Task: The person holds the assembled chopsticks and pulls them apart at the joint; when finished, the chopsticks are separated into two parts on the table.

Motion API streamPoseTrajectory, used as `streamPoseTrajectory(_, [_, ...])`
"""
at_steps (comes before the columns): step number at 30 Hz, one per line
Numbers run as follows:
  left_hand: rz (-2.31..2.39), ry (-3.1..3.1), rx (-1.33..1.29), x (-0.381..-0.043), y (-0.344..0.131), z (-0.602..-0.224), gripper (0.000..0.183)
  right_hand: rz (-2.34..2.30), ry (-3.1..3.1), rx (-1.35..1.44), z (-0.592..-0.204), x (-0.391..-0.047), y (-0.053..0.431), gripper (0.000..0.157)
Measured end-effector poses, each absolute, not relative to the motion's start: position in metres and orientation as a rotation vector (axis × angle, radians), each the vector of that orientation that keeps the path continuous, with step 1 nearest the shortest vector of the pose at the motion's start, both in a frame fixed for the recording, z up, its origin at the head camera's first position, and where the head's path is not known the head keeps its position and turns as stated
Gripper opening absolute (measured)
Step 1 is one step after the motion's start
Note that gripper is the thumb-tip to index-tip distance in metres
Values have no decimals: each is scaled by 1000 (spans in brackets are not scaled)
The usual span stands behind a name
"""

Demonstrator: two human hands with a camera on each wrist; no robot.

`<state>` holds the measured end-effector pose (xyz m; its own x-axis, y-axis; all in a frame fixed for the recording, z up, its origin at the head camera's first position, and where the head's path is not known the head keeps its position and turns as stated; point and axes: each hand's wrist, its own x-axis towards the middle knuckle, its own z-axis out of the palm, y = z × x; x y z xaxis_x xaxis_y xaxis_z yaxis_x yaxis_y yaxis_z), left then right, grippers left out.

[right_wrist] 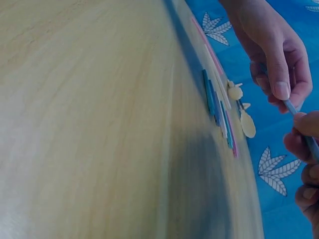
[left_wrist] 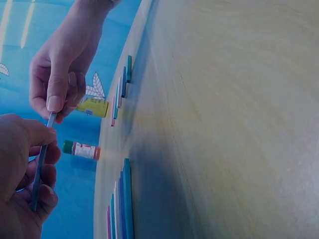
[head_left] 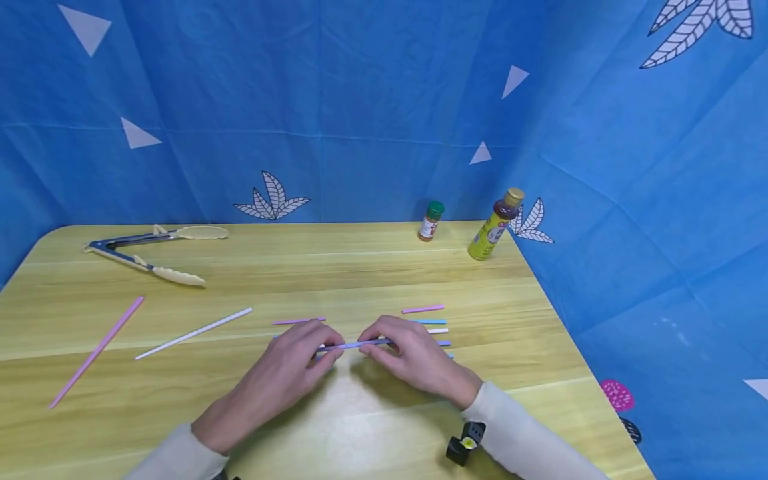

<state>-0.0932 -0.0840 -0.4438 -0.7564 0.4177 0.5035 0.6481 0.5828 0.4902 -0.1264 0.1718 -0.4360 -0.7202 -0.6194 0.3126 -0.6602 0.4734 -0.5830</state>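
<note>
Both hands hold one thin, straw-like pale purple stick between them, raised above the table. My left hand pinches its left part between thumb and fingers. Close beside it, my right hand grips the right part, leaving a short stretch bare between the fingertips. Beyond the left hand lies a row of short coloured sticks, with a pink one at the back and a teal one at the front. A similar row, including a pink stick and a white one, is partly hidden by the right hand.
Left on the table lie a long pink stick and a long white stick. Spread tongs rest behind them. A green-capped spice jar and a yellow-green bottle stand near the blue cloth.
</note>
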Motion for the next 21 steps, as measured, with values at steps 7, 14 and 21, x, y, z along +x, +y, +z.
streamPoseTrajectory(7, [-940,-2524,-866,-91,-84,-442,11,1105,-2592,1184,-442,-126,177,6])
streamPoseTrajectory(14, [-964,-2505,-752,-93,-102,-439,15,1190,-2573,1002,-445,-129,207,8])
streamPoseTrajectory(21, [-921,-2556,-732,-92,-119,-443,15,1152,-2667,970,-448,-127,232,6])
